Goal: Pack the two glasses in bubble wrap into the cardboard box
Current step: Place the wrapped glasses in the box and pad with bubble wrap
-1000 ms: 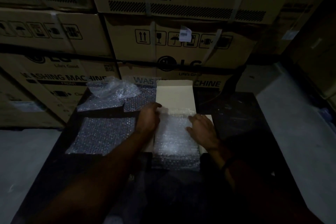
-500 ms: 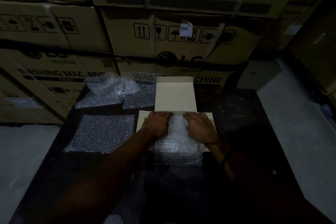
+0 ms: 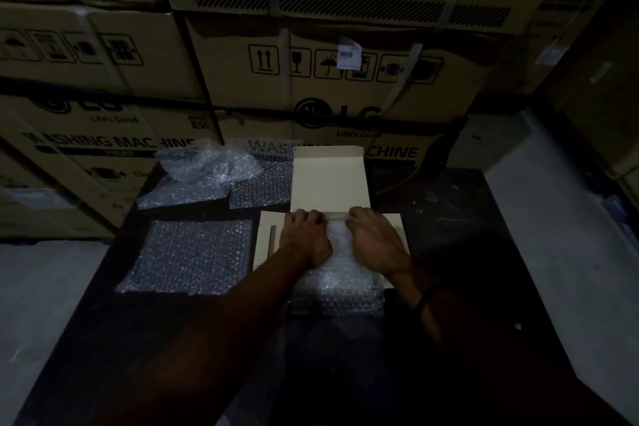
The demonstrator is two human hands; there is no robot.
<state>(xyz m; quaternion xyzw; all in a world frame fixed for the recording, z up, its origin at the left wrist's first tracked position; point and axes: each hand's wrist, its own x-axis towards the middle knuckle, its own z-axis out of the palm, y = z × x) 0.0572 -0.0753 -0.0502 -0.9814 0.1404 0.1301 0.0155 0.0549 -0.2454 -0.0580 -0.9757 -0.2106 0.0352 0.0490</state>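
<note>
A small pale cardboard box [image 3: 328, 183] lies open on the dark table, its lid flap standing up at the back. A sheet of bubble wrap [image 3: 340, 282] covers the box's inside and hangs over its near edge. My left hand [image 3: 306, 239] and my right hand [image 3: 375, 242] lie side by side on the wrap, fingers curled down over its far edge at the foot of the lid. Whatever sits beneath the wrap is hidden. A crumpled bubble-wrap bundle [image 3: 207, 162] lies at the table's far left.
A flat bubble-wrap sheet [image 3: 192, 256] lies left of the box, and two more sheets [image 3: 257, 187] lie behind it. The dark table [image 3: 466, 235] stands against stacked washing-machine cartons [image 3: 345, 79]. Grey floor [image 3: 570, 252] runs past the table's right and left sides.
Both hands slid forward along the wrap and closer together, reaching its far edge by the lid. Their fingers now curl down over that edge.
</note>
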